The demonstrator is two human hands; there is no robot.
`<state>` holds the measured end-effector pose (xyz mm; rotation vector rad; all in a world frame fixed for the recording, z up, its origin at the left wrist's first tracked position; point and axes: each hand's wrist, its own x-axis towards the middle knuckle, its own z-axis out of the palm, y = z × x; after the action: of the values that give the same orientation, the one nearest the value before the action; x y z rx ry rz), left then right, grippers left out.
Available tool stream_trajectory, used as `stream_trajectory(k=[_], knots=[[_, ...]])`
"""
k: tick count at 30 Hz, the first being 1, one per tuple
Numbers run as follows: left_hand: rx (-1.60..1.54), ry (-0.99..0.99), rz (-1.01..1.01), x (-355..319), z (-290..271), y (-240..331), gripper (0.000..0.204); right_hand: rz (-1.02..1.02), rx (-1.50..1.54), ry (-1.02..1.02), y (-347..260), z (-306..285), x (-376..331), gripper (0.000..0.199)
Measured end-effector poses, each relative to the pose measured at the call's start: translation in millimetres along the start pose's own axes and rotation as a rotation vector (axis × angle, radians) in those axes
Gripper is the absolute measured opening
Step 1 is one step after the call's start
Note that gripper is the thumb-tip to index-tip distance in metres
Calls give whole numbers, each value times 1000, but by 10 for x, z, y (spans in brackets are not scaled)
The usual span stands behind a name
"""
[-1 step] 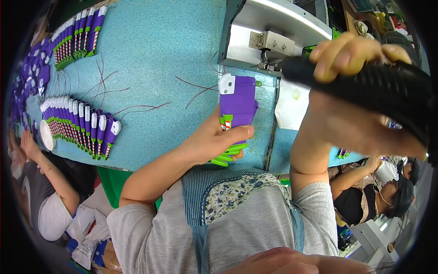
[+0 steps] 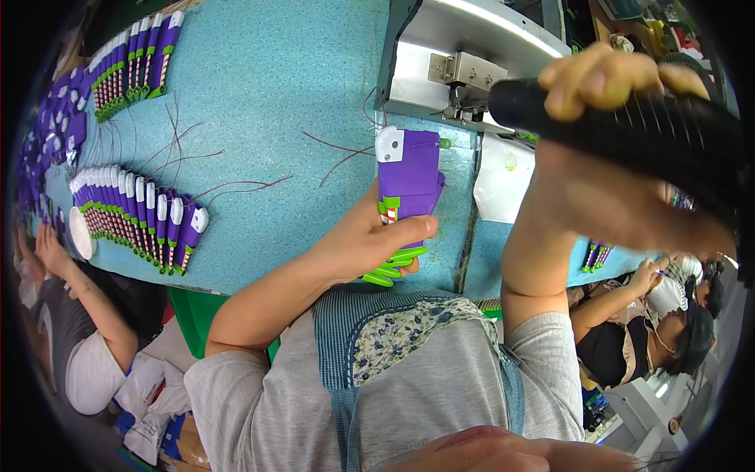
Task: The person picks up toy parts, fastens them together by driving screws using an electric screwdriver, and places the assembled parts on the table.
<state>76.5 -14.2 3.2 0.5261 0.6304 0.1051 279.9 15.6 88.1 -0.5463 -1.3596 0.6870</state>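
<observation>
Holds a big black tool (image 2: 676,141) up high in the right hand (image 2: 609,193), with fingers wrapped around it. Hard to tell what kind of tool. Lower down, grips purple toy pieces (image 2: 411,175) in the left hand (image 2: 366,244), just past the checked apron (image 2: 334,338). Pinches low on them, by the green ends (image 2: 380,278), with the thumb on top. Leaves the purple middle and the white corner (image 2: 390,146) sticking out past the hand, away from the body. To the left of that corner, thin red wires (image 2: 344,162) over the blue table (image 2: 307,79). On the right, white paper (image 2: 502,185). Farther on, a shiny metal machine (image 2: 415,67). Over to the left, a long row of toys (image 2: 140,200) much like these, side by side, next to a white round thing (image 2: 81,233). Higher up, a shorter row (image 2: 149,59). At the far left, a purple pile (image 2: 51,138), and below it, another person's arm (image 2: 98,307).
</observation>
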Motion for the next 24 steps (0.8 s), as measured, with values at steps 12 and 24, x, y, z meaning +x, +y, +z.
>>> stream_trajectory(k=[12, 24], knots=[[-12, 46, -23, -38, -16, -20, 38, 118, 43, -3, -104, 263, -240, 104], [-12, 22, 2, -12, -24, -16, 32, 179, 156, 58, 27, 325, -255, 101]])
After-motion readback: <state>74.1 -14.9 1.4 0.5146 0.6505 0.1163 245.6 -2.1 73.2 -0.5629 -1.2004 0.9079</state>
